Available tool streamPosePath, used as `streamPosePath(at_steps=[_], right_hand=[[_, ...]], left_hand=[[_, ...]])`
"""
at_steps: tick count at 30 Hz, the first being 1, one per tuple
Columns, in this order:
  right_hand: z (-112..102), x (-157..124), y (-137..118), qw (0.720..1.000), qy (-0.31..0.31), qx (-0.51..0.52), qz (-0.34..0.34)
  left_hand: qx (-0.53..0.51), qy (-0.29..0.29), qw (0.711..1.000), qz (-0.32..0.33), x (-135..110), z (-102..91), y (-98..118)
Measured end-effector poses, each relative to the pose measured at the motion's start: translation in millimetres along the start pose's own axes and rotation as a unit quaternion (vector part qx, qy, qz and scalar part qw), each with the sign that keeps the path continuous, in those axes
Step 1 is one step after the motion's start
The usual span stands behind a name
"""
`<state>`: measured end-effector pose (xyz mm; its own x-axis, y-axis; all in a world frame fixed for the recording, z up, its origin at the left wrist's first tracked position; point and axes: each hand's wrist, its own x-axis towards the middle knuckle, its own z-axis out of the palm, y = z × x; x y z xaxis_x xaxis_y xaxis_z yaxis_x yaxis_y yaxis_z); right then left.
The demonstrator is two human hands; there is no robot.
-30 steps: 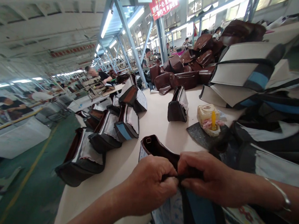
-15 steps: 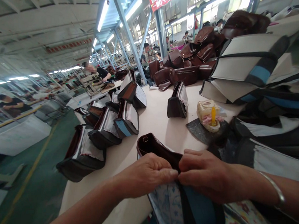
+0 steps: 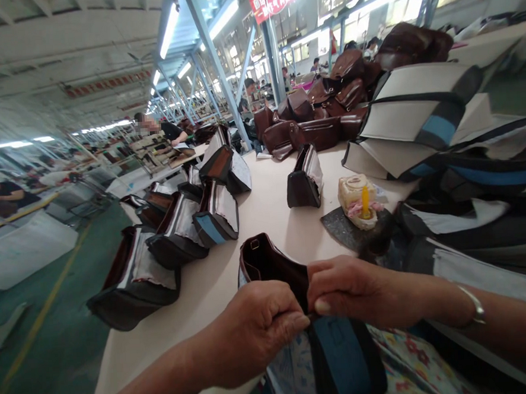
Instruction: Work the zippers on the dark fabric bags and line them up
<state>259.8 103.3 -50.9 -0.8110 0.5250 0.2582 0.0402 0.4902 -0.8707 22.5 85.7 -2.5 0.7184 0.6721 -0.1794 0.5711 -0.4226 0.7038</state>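
A partly made bag [image 3: 344,352] with a dark brown inside, a blue and black outer panel and a pale patterned lining stands at the near edge of the table. My left hand [image 3: 266,324] pinches its upper rim between thumb and fingers. Close beside it, my right hand [image 3: 353,289] grips the same rim, a silver bangle [image 3: 474,306] on that wrist. The fingertips of both hands almost meet at the edge. A small metal buckle or ring [image 3: 254,244] shows inside the bag's far end. What lies under the fingers is hidden.
Several unfinished bags [image 3: 134,270] stand along the table's left side, and one small bag [image 3: 305,179] stands mid-table. A glue pot with a yellow stick [image 3: 365,205] sits on a dark scrap. Brown bags [image 3: 325,131] are piled behind; black, blue and grey pieces [image 3: 436,109] stack at right.
My right hand has shifted slightly up and left, and more of the blue panel shows below it. Both hands keep hold of the rim. The view has turned slightly.
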Motion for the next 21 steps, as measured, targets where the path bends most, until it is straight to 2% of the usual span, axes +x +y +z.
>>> streamPosePath(at_steps=[5,7,9,12,15,18,21], right_hand=[[8.9,6.1,9.5,0.996,-0.004,-0.055,-0.07],[9.2,6.7,13.9,0.996,0.0,-0.039,-0.08],[6.6,7.0,15.2,0.998,-0.007,0.007,-0.068],[0.5,7.2,11.4,0.998,-0.026,0.057,-0.011],[-3.7,6.8,6.0,0.997,-0.038,0.062,0.032],[-6.7,6.1,5.7,0.996,-0.059,0.057,0.029],[-7.5,5.5,12.2,0.997,-0.07,0.035,0.008]], left_hand=[[-0.003,0.005,1.0,-0.006,-0.2,3.2,-1.4],[-0.02,-0.012,0.999,-0.022,-0.2,-0.6,-4.1],[-0.051,-0.04,0.998,-0.023,-0.6,-8.6,-7.4],[-0.08,-0.056,0.995,-0.01,-1.4,-22.8,-11.2],[-0.073,-0.064,0.994,-0.044,-0.5,-30.8,-14.2],[-0.064,-0.09,0.992,-0.068,2.5,-32.6,-17.7],[-0.05,-0.104,0.992,-0.049,5.8,-32.5,-17.5]])
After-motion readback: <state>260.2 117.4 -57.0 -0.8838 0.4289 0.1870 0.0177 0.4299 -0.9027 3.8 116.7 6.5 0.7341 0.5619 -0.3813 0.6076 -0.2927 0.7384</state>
